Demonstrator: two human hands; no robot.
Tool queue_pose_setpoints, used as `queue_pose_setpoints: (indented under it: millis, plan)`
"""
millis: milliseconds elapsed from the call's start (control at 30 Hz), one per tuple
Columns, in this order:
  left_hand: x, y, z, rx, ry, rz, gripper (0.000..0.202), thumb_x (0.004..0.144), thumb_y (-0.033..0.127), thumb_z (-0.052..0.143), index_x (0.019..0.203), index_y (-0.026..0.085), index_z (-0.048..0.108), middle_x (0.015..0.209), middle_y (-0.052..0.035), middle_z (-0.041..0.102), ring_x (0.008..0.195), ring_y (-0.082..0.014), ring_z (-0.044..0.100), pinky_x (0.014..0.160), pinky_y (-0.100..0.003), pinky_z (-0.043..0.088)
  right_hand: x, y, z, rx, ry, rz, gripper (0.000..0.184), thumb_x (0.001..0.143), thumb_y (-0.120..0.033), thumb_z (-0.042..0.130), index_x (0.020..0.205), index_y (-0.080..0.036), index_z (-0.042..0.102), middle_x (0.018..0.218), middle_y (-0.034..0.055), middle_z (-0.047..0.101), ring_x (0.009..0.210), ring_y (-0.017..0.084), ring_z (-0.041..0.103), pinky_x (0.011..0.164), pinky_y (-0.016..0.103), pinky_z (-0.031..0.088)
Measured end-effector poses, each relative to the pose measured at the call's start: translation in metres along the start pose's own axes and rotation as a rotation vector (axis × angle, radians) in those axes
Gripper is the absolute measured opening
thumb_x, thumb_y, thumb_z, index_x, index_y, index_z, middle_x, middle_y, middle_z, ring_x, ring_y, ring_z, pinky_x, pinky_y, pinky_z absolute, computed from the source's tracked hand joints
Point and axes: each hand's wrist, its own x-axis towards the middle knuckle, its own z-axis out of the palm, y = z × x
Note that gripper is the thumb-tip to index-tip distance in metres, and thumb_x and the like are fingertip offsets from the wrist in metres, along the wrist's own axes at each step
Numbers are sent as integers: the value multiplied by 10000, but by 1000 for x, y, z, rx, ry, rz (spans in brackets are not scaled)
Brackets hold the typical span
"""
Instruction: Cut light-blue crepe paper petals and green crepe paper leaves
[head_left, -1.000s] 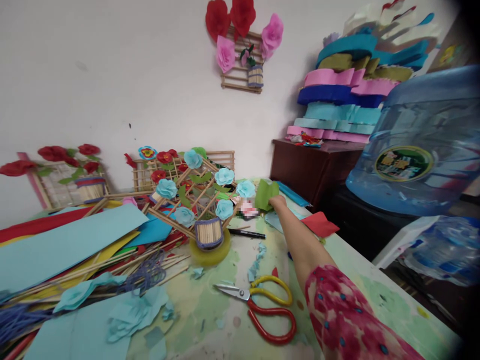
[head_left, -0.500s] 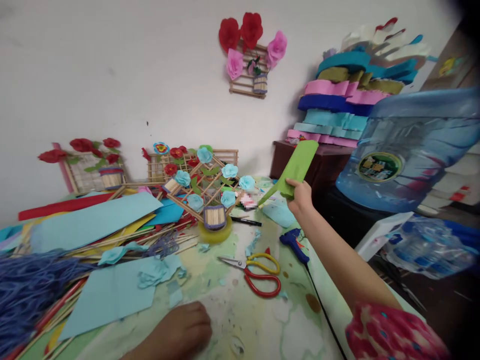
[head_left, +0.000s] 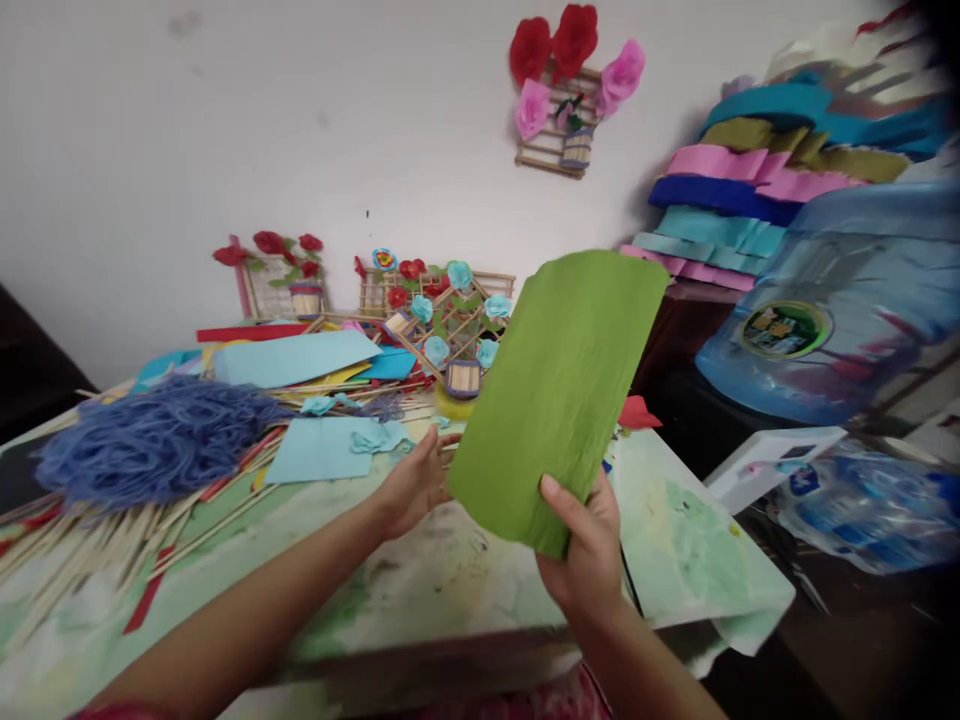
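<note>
Low and close now, the front edge of the table point(head_left: 690, 510) is crossed by both forearms, and between them a stretch of pale, green-stained cover is seen. The green paper point(head_left: 562, 390) is held up over the table by the right hand point(head_left: 585, 550), its lower end pinched under the thumb, its top leaned to the right. The left hand point(head_left: 412, 490) is held open, fingers spread just beside the paper's left edge; whether that edge is touched cannot be told. To the right, more bare cover is offered, out to a draped corner. Over on the left, the surface is taken up by sticks point(head_left: 105, 545), with a heap of blue yarn point(head_left: 161, 435) piled on top, and a pale blue sheet point(head_left: 319, 450) is laid nearer the middle. Behind the paper, a lattice point(head_left: 463, 379) with blue flowers is partly hidden, and a red scrap point(head_left: 637, 412) is glimpsed at the far right edge. Beyond the table, the right side is filled by a big water bottle point(head_left: 810, 310) and stacked paper rolls point(head_left: 724, 200). The view is closed off by a white wall point(head_left: 300, 150), where a flowered rack point(head_left: 551, 158) is hung.
</note>
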Motion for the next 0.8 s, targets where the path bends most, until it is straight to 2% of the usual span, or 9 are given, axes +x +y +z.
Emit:
queue_pose_setpoints:
  millis: [67, 167, 267, 333, 433, 567, 700, 733, 800]
  plan:
    - [-6, -3, 6, -168, -71, -171, 550, 828, 562, 398, 1172, 141, 484, 1161, -136, 578, 1047, -266, 564, 828, -382, 457, -23, 11, -8, 16, 14, 104, 578, 655, -201, 703, 1184, -250, 473, 954, 47, 679, 805, 206, 649, 726, 351, 519]
    - [-10, -15, 5, -269, -64, -251, 378, 834, 368, 496, 1089, 93, 548, 1061, -132, 638, 936, -228, 621, 803, -336, 475, -46, 19, -23, -1, 9, 263, 525, 626, -221, 724, 1111, -217, 521, 881, 49, 687, 749, 212, 649, 691, 347, 518]
    - [-12, -27, -5, -285, 68, -146, 218, 788, 127, 540, 998, 89, 586, 955, -98, 678, 816, -163, 647, 759, -265, 489, -55, 19, -37, -36, 0, 340, 557, 591, -213, 745, 1105, -218, 531, 892, 50, 691, 770, 222, 645, 674, 340, 513]
    - [-15, -30, -13, -286, 170, -29, 255, 740, 38, 561, 980, 121, 588, 922, -62, 688, 768, -137, 650, 722, -240, 497, -57, 18, -48, -58, 14, 337, 595, 583, -211, 752, 1132, -226, 522, 931, 51, 691, 815, 224, 640, 700, 339, 510]
    - [-20, -29, -25, -289, 257, 137, 322, 684, -4, 602, 965, 151, 591, 906, -31, 692, 774, -126, 650, 739, -232, 499, -60, 22, -63, -105, 68, 347, 630, 595, -225, 755, 1172, -225, 502, 956, 53, 691, 839, 221, 640, 711, 332, 513]
    - [-32, -22, -37, -227, 275, 263, 318, 647, 35, 666, 945, 133, 610, 929, -49, 692, 846, -147, 640, 805, -250, 482, -58, 39, -78, -140, 136, 401, 619, 611, -250, 755, 1174, -207, 501, 988, 61, 689, 868, 226, 642, 722, 334, 519]
    - [-50, -18, -33, -74, 201, 273, 334, 628, 155, 732, 947, 152, 630, 947, -46, 689, 842, -166, 631, 785, -272, 476, -51, 57, -74, -126, 91, 422, 503, 645, -270, 733, 1103, -194, 541, 962, 53, 692, 829, 231, 650, 693, 353, 527]
    - [-55, -18, -28, -6, 134, 245, 343, 619, 202, 748, 941, 158, 639, 934, -41, 687, 831, -173, 628, 770, -280, 477, -51, 59, -69, -137, 54, 404, 458, 674, -270, 712, 1094, -197, 546, 953, 45, 689, 810, 223, 648, 685, 354, 527]
    - [-65, -18, -14, 171, -74, 164, 377, 602, 310, 762, 939, 180, 655, 907, -25, 678, 800, -176, 618, 714, -271, 478, -58, 55, -59, -187, -43, 315, 364, 757, -275, 646, 1097, -191, 546, 983, 41, 661, 820, 197, 632, 705, 354, 520]
